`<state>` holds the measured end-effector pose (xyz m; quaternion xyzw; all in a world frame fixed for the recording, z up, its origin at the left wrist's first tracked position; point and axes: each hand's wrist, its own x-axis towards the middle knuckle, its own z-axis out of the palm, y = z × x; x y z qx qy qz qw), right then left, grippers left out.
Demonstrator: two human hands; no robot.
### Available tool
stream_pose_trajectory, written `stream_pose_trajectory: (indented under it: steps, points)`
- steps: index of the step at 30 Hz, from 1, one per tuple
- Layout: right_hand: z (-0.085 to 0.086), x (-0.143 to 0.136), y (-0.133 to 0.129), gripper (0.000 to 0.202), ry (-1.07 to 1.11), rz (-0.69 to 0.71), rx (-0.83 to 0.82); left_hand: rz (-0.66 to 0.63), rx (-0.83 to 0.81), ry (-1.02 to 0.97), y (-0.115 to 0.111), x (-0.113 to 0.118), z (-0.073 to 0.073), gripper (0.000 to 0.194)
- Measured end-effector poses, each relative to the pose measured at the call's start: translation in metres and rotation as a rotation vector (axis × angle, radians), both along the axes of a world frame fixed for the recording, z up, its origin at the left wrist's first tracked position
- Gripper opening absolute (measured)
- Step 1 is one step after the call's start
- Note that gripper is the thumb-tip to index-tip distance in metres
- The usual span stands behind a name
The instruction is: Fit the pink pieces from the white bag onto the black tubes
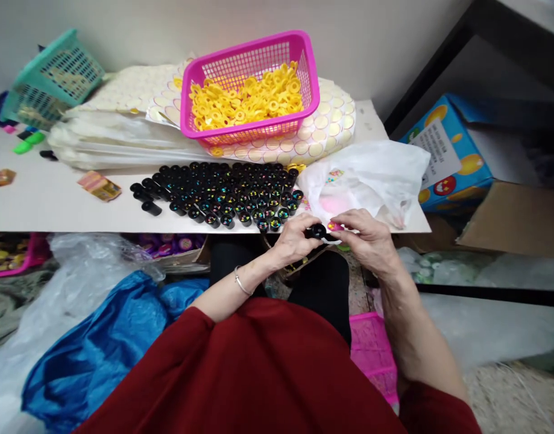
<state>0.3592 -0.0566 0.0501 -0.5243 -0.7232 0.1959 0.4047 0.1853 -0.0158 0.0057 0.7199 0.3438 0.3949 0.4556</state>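
Our left hand [297, 241] is curled, thumb and fingers closed around a black cup [319, 231] at the table's [55, 205] front edge. Just beside it, our right hand [369, 241] pinches a small pink-and-yellow piece [334, 226]. Behind, we see clustered black cups [226, 191], many containing coloured bits, and a pink basket [311, 72].

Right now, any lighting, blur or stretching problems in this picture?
Head view: soft light, sheen on the blue plastic sheet; same view: teal basket apparently stretched near the edge, white label too soft to read clearly, small black cup in the left hand too dark for much detail.
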Motion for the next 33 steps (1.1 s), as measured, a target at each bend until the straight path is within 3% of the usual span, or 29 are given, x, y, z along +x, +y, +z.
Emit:
stream_pose_trajectory:
  steps: [4, 9, 12, 15, 19, 23, 29, 33]
  points:
    - [0.007, 0.006, -0.002, 0.019, -0.377, 0.096, 0.087, -0.032, 0.020, 0.047, -0.004, 0.005, 0.002, 0.025]
    - [0.017, -0.009, -0.006, 0.020, -0.822, 0.128, 0.184, -0.057, -0.037, 0.042, -0.008, 0.012, 0.001, 0.019]
    - [0.023, -0.017, -0.008, 0.016, -0.962, 0.148, 0.253, -0.050, -0.096, -0.008, -0.009, 0.016, -0.002, 0.017]
    - [0.024, -0.015, -0.010, 0.015, -0.971, 0.134, 0.273, -0.033, -0.157, -0.065, -0.009, 0.021, -0.005, 0.021]
    - [0.016, 0.002, -0.008, 0.022, -0.755, 0.073, 0.220, -0.019, -0.273, -0.168, -0.007, 0.026, -0.010, 0.034]
    - [0.001, 0.017, 0.000, 0.019, -0.373, 0.062, 0.167, -0.029, -0.283, -0.185, -0.005, 0.028, -0.012, 0.038]
    - [-0.021, 0.033, 0.005, 0.023, 0.427, -0.099, 0.023, 0.219, -0.069, -0.028, 0.003, 0.017, -0.018, 0.039]
    - [-0.034, 0.053, 0.001, 0.024, 0.896, -0.261, -0.049, 0.326, 0.196, 0.199, 0.010, 0.000, -0.023, 0.032]
